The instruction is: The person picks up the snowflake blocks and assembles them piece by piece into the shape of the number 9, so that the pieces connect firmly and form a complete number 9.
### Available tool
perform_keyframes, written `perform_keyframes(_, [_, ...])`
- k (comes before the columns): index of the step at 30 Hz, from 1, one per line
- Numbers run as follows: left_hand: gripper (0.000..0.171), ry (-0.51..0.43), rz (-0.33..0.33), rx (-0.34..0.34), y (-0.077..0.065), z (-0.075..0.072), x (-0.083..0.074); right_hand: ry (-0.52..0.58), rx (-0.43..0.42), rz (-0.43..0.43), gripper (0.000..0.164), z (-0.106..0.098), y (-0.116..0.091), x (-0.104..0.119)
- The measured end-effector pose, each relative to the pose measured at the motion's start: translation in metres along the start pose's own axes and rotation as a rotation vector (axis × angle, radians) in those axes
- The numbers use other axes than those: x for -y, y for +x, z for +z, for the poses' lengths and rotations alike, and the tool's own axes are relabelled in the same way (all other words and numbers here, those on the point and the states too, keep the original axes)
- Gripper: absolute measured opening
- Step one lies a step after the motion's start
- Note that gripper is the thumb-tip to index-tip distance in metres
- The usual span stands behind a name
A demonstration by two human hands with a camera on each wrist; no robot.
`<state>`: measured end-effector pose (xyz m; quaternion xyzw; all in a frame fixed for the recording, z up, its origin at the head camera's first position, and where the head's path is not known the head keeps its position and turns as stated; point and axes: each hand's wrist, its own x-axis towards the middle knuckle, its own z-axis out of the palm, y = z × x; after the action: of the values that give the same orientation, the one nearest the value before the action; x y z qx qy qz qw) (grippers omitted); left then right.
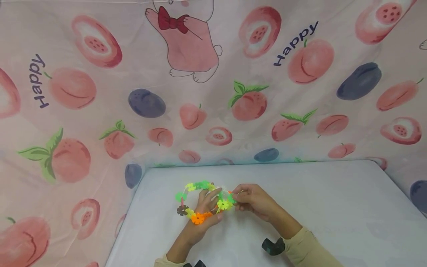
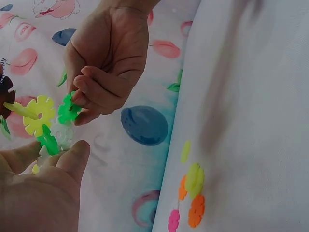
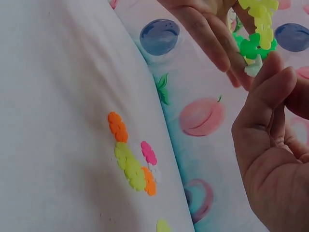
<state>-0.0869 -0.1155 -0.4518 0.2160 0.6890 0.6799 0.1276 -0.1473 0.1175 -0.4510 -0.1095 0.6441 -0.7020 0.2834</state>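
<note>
Pale pink fabric [image 1: 213, 91] fills the background, printed with peaches [image 1: 71, 162], dark blue plums [image 1: 146, 103] and an animal figure [image 1: 193, 52] wearing a red bow [image 1: 172, 20]. Before it stands a white-covered table [image 1: 333, 211], its far edge just short of the cloth. Two beige sleeves, left [image 1: 170, 260] and right [image 1: 308, 248], reach in from the near side. Each has a black device beside it, the right one [image 1: 273, 246] showing more fully than the left one [image 1: 199, 264].

Between the hands, above the table, is a looped chain [image 1: 190, 213] of flower-shaped plastic pieces. It curves around the left hand [image 1: 205, 213], whose thumb and a finger pinch the chain near its right side. The right hand [image 1: 257, 200] meets the loop from the other side, its thumb and fingertips together on a green piece [image 2: 69, 108]. Along the near side of the loop run a brown piece [image 1: 182, 210], an orange piece [image 1: 198, 218] and a yellow-green piece [image 1: 223, 204]. Both wrist views also show a small cluster of yellow, orange and pink pieces [image 3: 129, 166] on the white surface; whether they are joined cannot be told.
</note>
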Motion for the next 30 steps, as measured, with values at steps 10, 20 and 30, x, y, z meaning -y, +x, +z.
perform_keyframes(10, [0.071, -0.058, 0.081, 0.076, -0.001, 0.001, 0.002, 0.012, -0.045, -0.005, 0.018, 0.008, -0.002, 0.003])
perform_keyframes(20, [0.071, 0.016, 0.127, 0.057, -0.002, 0.004, 0.001, 0.011, -0.075, -0.030, 0.015, 0.014, -0.001, 0.005])
perform_keyframes(30, [0.069, 0.000, 0.151, 0.062, -0.002, 0.004, 0.002, 0.027, -0.045, -0.039, 0.011, 0.015, 0.000, 0.006])
